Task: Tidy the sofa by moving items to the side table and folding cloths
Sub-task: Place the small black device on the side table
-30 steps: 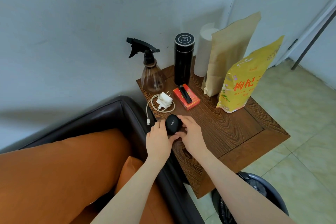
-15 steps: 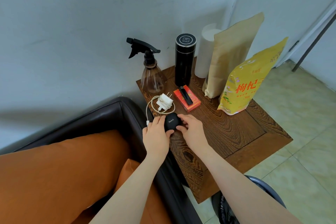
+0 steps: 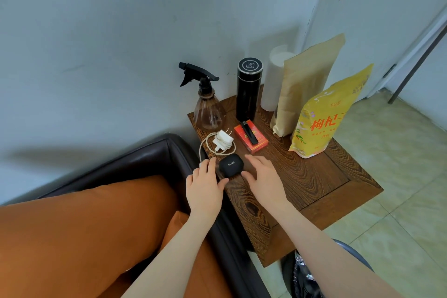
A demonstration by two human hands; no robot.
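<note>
Resting on the near left part of the side table (image 3: pixel 321 191), a small black earbud case (image 3: pixel 231 166) with pale lettering on its lid sits between two hands in the head view. The left hand (image 3: pixel 204 182) lies at the case's left edge with fingers relaxed and fairly straight; its thumb reaches under the case's near side and looks to touch it. The right hand (image 3: pixel 263 176) is spread just right of the case, fingers extended and loose, thumb tip close to the case's near right corner; whether it touches cannot be told. Neither hand grasps anything.

Just behind the case lies a white charger (image 3: pixel 223 140) with its cable looped around it, part of the loop running beside the left fingers. Right of the charger is a red box (image 3: pixel 254 141) with a black lighter (image 3: pixel 249 132) on top. Farther back stand an amber spray bottle (image 3: pixel 208 109) with a black trigger, a black flask (image 3: pixel 248 89), a white roll (image 3: pixel 273 82), a tall kraft pouch (image 3: pixel 302 87) and a yellow bag (image 3: pixel 324 113) with red characters.

Left of the table is a dark leather sofa arm (image 3: pixel 145 162), with an orange cushion (image 3: pixel 84 225) under the left forearm. A dark bin (image 3: pixel 297 273) sits on the tiled floor at the table's near corner.
</note>
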